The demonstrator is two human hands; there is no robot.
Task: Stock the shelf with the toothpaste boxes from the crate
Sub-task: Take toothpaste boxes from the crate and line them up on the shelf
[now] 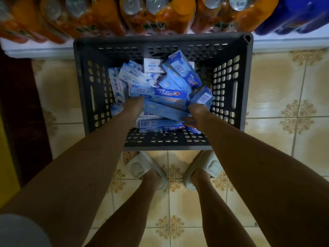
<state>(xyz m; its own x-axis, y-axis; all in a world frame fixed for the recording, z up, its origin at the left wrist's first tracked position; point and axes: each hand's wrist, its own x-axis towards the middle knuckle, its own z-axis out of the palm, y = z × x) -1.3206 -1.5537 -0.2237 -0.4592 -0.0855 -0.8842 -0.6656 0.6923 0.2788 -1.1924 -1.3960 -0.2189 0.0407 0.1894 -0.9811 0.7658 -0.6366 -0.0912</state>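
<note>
- The tiled floor (277, 97) with its gold flower pattern spreads under everything you see; you stand on it in pale slippers (140, 166).
- Along the top of your view runs a white shelf edge (284, 44) carrying shrink-wrapped packs of orange drink bottles (156, 15) and, to the right, blue ones (295, 15).
- The dark grey crate (229, 97) with perforated walls sits on the floor just in front of your feet, its far rim against the shelf edge.
- Inside the crate lies a loose heap of blue and white toothpaste boxes (160, 93), piled at all angles, some flat and some tilted against each other.
- Your left hand (133, 107) reaches down into the heap, on its left side; its fingers are hidden behind the wrist and knuckles, so you cannot tell whether it grasps anything.
- Your right hand (195, 116) is at the near right of the heap, with its thumb and fingers closed round the end of one long blue box (165, 110) lying diagonally across the pile.
</note>
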